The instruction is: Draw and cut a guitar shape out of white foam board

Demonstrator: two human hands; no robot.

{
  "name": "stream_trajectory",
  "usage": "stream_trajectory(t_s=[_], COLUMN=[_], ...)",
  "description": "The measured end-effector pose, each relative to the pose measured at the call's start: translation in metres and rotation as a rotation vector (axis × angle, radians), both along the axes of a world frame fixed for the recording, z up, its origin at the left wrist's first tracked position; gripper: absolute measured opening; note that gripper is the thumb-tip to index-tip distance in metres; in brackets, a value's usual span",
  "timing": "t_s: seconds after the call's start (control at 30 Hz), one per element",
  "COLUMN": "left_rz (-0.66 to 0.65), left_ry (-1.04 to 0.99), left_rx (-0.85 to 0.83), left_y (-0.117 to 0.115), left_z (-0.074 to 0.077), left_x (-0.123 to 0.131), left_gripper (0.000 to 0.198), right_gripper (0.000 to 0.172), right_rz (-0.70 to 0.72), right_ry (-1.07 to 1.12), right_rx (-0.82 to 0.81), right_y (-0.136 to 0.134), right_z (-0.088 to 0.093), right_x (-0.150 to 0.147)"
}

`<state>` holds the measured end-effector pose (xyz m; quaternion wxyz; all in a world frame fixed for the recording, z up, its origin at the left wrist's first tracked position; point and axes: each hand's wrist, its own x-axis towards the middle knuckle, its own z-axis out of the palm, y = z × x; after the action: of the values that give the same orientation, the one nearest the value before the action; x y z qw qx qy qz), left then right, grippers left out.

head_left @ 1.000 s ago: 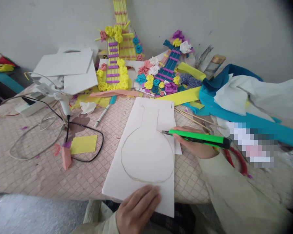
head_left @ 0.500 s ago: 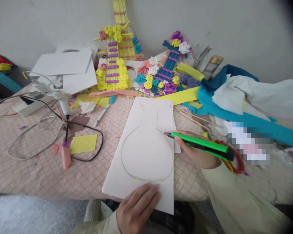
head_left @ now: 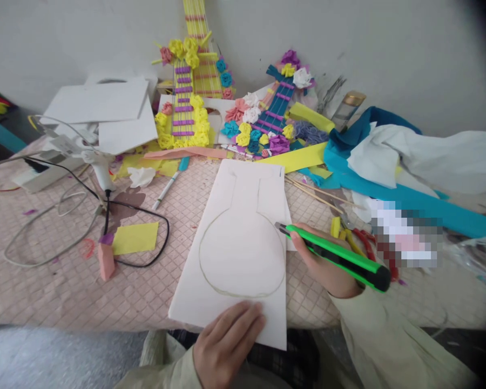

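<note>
A white board (head_left: 243,248) lies at the table's front edge, its lower end jutting past it. Drawn on it is a guitar-like outline, a round body with a narrow neck. My left hand (head_left: 231,337) rests flat on the board's lower end, fingers stretched out and close together. In my right hand (head_left: 326,273) is a green and black utility knife (head_left: 344,255), its blade tip at the upper right of the drawn circle. Part of another white sheet (head_left: 290,232) shows under the board's right side.
Paper-flower guitars (head_left: 183,102) lean at the wall. Left are a white glue gun (head_left: 102,172), cables and a yellow paper piece (head_left: 135,237). On the right lie red-handled pliers (head_left: 364,243), wooden sticks (head_left: 316,190) and blue crepe paper (head_left: 429,208). White boards (head_left: 97,102) are stacked at back left.
The knife tip has moved slightly right and down along the drawn curve, and the knife's handle end tilts lower. My left hand stays on the board. The whole view has shifted slightly.
</note>
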<state>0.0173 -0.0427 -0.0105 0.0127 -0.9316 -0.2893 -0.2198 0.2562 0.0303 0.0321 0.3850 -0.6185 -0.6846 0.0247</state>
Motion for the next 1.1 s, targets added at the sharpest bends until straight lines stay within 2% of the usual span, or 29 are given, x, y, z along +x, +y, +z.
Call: stream_trajectory(t_s=[0.2, 0.37, 0.47, 0.63, 0.87, 1.1], left_rz=[0.007, 0.017, 0.027, 0.030, 0.022, 0.040], left_ry=[-0.130, -0.005, -0.018, -0.093, -0.016, -0.085], left_rx=[0.056, 0.007, -0.005, -0.006, -0.026, 0.008], left_y=[0.001, -0.001, -0.002, -0.001, -0.002, -0.002], left_z=[-0.010, -0.002, 0.001, -0.003, 0.002, -0.005], left_x=[0.002, 0.001, 0.002, 0.004, 0.002, 0.005], left_gripper=[0.037, 0.035, 0.036, 0.036, 0.036, 0.036], right_gripper=[0.014, 0.013, 0.012, 0.013, 0.014, 0.012], right_rz=[-0.050, -0.066, -0.070, -0.108, -0.165, -0.259], right_ry=[-0.075, -0.136, -0.114, -0.119, -0.119, -0.129], right_rx=[0.046, 0.076, 0.086, 0.077, 0.103, 0.249], right_y=[-0.008, -0.013, -0.017, -0.023, -0.032, -0.040], right_z=[0.001, 0.005, 0.004, 0.003, 0.002, -0.004], right_x=[-0.002, -0.007, -0.009, -0.012, -0.018, -0.027])
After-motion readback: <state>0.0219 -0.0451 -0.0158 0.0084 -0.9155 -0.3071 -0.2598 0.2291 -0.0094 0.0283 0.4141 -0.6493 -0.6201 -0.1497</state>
